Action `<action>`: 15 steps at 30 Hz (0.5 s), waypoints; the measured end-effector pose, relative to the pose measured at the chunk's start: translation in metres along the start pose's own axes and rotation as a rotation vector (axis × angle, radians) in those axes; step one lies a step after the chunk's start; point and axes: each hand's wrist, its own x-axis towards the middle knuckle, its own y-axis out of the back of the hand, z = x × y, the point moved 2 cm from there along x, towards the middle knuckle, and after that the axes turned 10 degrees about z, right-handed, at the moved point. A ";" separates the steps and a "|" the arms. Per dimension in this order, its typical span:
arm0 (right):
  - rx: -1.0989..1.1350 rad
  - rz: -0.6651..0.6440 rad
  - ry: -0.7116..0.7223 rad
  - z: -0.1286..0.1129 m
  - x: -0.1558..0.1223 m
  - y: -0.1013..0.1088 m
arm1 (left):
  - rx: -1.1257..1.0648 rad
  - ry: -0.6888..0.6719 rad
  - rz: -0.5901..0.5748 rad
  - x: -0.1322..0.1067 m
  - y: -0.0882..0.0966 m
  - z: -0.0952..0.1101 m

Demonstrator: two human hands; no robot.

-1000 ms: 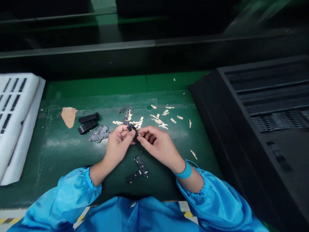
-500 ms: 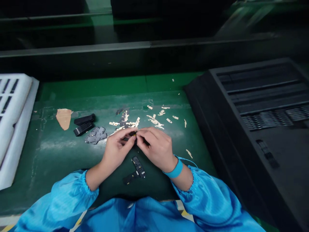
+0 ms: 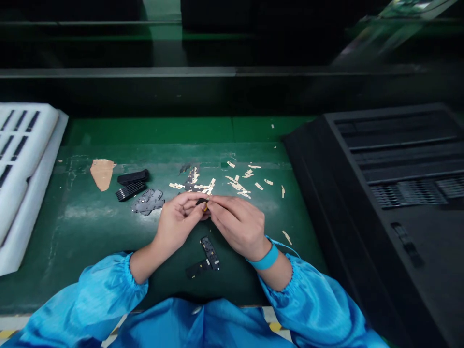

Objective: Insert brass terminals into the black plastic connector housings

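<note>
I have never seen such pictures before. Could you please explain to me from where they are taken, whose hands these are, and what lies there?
There is no machine here. A camera worn on the person's head looks forward and down, so every picture shows the wearer's own bare hands. The left hand holds a small dark part; the right hand has its fingertips at it, though their exact grip is hidden. On the green work surface lie scattered pale strips, a brown scrap and more dark parts. A white tray stands at left, a black one at right.
</note>
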 end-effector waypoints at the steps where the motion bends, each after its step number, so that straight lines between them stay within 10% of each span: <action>1: -0.001 -0.004 -0.002 0.000 0.000 0.000 | 0.004 -0.006 -0.003 0.000 0.000 0.000; 9: -0.010 0.011 -0.053 0.003 -0.005 -0.005 | 0.189 -0.193 0.017 -0.006 0.000 0.005; 15: -0.037 0.022 -0.010 0.001 -0.002 -0.002 | 0.116 -0.076 -0.014 -0.005 -0.001 0.004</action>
